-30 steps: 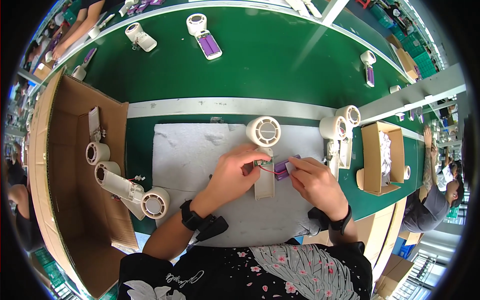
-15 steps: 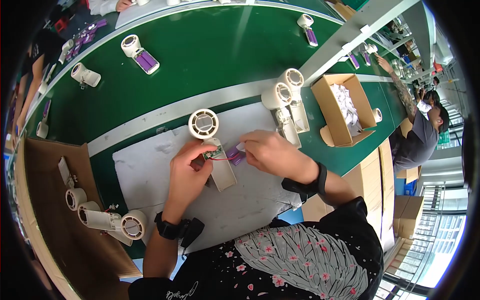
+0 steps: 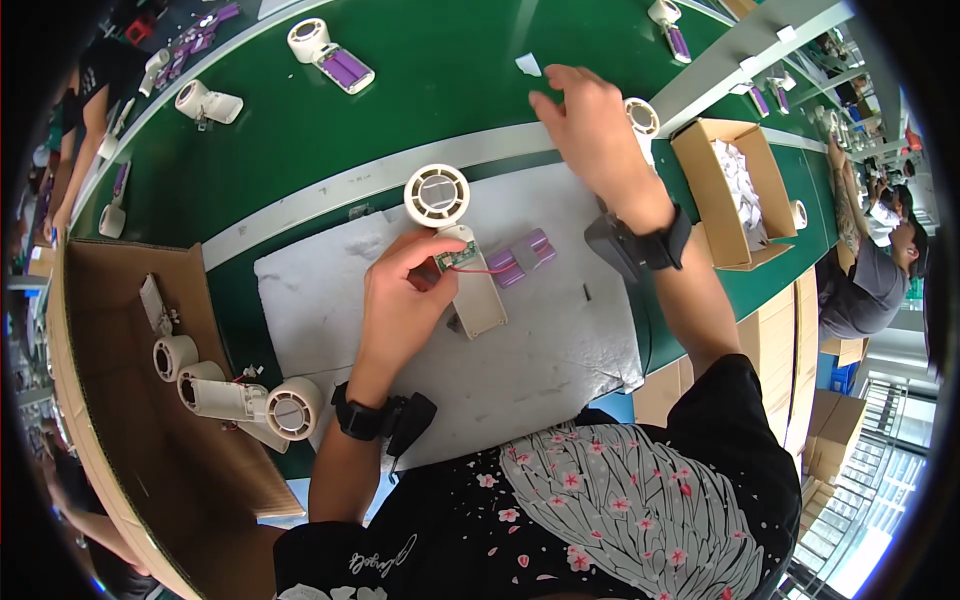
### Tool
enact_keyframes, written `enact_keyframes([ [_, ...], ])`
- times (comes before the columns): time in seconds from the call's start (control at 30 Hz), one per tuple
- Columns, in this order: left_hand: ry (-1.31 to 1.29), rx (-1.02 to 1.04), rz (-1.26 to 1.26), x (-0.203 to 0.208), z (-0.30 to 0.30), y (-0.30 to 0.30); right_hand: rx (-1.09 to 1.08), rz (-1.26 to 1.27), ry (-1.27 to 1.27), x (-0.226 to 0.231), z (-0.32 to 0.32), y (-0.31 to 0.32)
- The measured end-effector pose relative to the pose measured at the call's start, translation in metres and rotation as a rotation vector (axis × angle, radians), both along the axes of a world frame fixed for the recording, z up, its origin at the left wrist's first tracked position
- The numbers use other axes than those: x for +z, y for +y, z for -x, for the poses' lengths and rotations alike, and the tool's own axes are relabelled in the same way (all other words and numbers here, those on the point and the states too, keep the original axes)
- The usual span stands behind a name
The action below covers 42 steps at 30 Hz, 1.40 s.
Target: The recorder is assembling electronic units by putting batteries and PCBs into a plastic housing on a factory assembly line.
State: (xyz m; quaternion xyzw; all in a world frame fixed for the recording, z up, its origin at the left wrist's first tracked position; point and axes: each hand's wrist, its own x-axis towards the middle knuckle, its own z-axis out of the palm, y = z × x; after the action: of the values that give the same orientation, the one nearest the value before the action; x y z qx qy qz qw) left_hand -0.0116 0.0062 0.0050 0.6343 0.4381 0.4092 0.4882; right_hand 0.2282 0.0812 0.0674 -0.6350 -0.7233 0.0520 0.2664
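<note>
My left hand [image 3: 405, 295] is closed on a small green circuit board [image 3: 456, 256], pinching it at the upper end of a white handheld fan's handle [image 3: 482, 305]. The round fan head [image 3: 437, 196] lies at the far end, grille up. Red wire runs from the board to a purple battery pack [image 3: 523, 258], which rests on the grey mat just right of the handle. My right hand [image 3: 592, 125] is raised beyond the mat, thumb and fingers apart, holding nothing. Off its fingertips is a white scrap [image 3: 527, 64], over or on the green surface; I cannot tell which.
A cardboard box of white scraps [image 3: 738, 190] stands right. At left, a larger cardboard box [image 3: 150, 250] has several fan bodies [image 3: 230, 398] beside and in it. More fans with purple batteries [image 3: 345, 70] lie on the green belt [image 3: 430, 90]. A metal post [image 3: 760, 60] rises at right.
My right hand has moved from the battery pack up and away to the far right, opening; the white scrap has left it. The battery pack is now uncovered. My left hand keeps the board.
</note>
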Motion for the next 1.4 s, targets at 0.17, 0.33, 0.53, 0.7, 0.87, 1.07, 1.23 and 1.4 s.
enact_keyframes([
  [0.17, 0.022, 0.074, 0.013, -0.004, 0.004, 0.002, 0.319, 0.148, 0.102, -0.011, 0.015, -0.045],
  [0.33, 0.053, 0.065, -0.026, 0.000, 0.001, 0.005, 0.634, 0.138, 0.053, -0.031, 0.020, -0.072],
  [0.53, 0.093, 0.063, -0.029, 0.000, 0.004, 0.007, 0.731, 0.617, 0.358, -0.027, 0.008, -0.065],
  [0.7, 0.158, 0.010, -0.006, 0.003, 0.008, 0.006, 0.560, 1.002, 0.809, -0.031, 0.006, -0.072],
  [0.87, 0.235, 0.028, -0.120, -0.001, 0.008, 0.005, 0.465, 1.279, 1.320, -0.021, 0.000, -0.072],
  [1.07, 0.321, 0.041, -0.276, -0.001, 0.007, 0.005, 0.433, 1.422, 1.285, -0.015, 0.000, -0.067],
  [1.23, 0.342, 0.061, -0.322, 0.000, 0.004, 0.006, 0.642, 0.985, 0.995, -0.036, -0.002, -0.067],
  [1.4, 0.315, 0.076, -0.360, -0.001, 0.004, 0.006, 0.707, 0.839, 0.789, -0.035, 0.007, -0.072],
])
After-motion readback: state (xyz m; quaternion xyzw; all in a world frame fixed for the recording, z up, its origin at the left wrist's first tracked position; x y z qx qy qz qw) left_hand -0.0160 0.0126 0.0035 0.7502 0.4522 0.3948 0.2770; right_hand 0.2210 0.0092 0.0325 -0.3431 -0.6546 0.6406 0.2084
